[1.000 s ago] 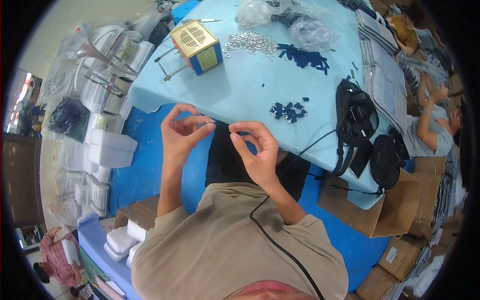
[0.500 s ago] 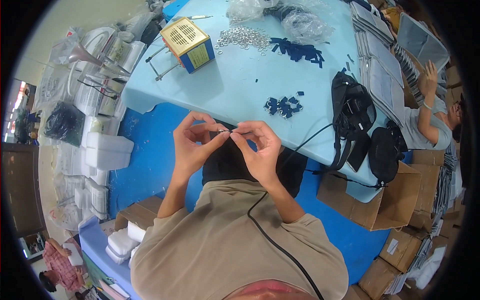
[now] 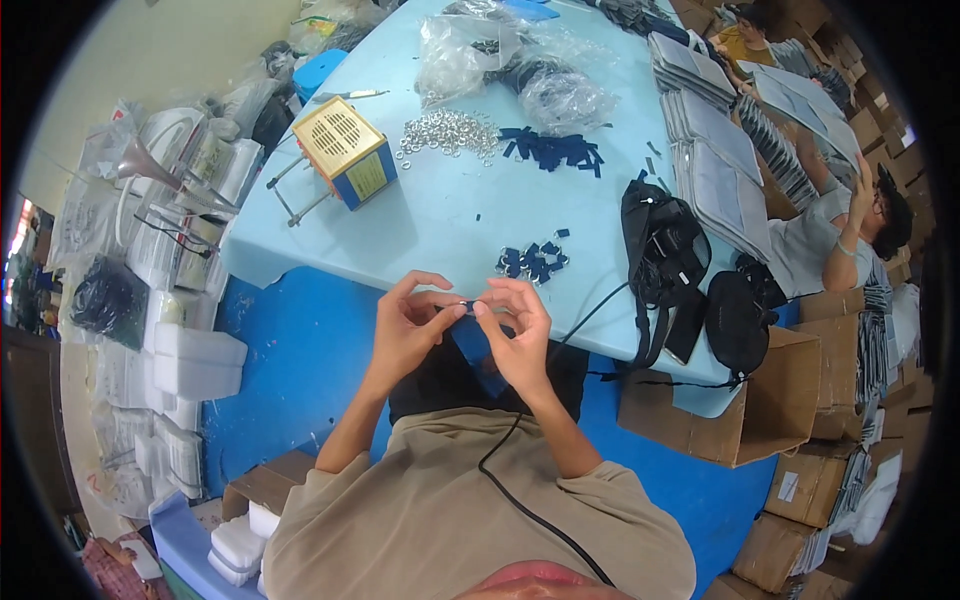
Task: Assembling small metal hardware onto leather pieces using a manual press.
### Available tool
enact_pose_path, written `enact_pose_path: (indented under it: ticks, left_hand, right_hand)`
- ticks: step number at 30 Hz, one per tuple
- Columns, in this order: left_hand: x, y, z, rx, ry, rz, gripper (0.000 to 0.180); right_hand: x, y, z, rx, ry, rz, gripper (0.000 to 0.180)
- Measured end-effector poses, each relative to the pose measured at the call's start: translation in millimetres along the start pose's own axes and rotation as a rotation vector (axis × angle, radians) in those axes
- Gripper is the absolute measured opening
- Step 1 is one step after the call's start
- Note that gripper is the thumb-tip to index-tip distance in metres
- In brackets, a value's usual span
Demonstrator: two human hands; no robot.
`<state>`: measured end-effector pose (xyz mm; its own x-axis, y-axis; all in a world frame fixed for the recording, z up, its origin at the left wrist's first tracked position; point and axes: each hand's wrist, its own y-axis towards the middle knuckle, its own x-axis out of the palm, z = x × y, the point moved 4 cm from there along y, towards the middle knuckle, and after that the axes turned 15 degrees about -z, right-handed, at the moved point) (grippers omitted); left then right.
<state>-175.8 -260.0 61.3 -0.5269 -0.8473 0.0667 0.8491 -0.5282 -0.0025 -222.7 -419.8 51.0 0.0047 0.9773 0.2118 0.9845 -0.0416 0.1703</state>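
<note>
Pinching a small metal ring (image 3: 466, 304) and soft blue strap piece (image 3: 478, 345) just below the desk (image 3: 450, 225) edge, both hands' fingers (image 3: 440, 312) close lightly; it seems light, floppy, best gripped at its edges.

worktop (image 3: 450, 215) light blue; box (image 3: 345, 152) yellow-orange with blue side; strap pieces (image 3: 532, 261) navy; rings (image 3: 447, 133) silver; bags (image 3: 665, 262) black

Both hands now meet fingertip to fingertip, closer than before, left hand (image 3: 408, 325) and right hand (image 3: 517, 335) pinching a blue strip (image 3: 470, 335) just below the counter (image 3: 440, 225) edge.
</note>
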Motion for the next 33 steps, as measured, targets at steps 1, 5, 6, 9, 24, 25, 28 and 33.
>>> enact_pose_path:
  ticks: [1, 5, 6, 9, 24, 25, 28, 33]
  left_hand:
    - [2, 5, -2, -0.007, 0.001, -0.017, 0.028]
    - [8, 30, -15, 0.012, 0.064, -0.114, 0.026]
    - [9, 40, -21, 0.019, 0.058, -0.127, 0.026]
    - [9, 72, -40, 0.028, 0.168, -0.195, 0.021]
    - [-42, 203, -45, 0.458, 0.877, 0.188, 0.036]
    - [-44, 217, -46, 0.387, 1.002, 0.263, 0.042]
    - [-65, 270, -60, 0.191, 1.132, 0.318, 0.059]
    - [-96, 323, -70, -0.113, 1.198, 0.412, 0.079]
  right_hand:
    - [-6, 2, -1, 0.005, -0.068, -0.013, 0.022]
    - [-34, 17, 4, 0.026, -0.241, -0.039, 0.022]
    - [-44, 22, 6, 0.052, -0.296, -0.067, 0.022]
    - [-79, 48, 8, 0.100, -0.499, -0.135, 0.025]
    - [-195, 273, 84, 0.493, -1.308, 0.118, 0.123]
    - [-191, 280, 85, 0.482, -1.304, 0.114, 0.123]
    - [-181, 298, 89, 0.393, -1.198, 0.232, 0.126]
    - [-165, 315, 101, 0.436, -1.299, 0.381, 0.121]
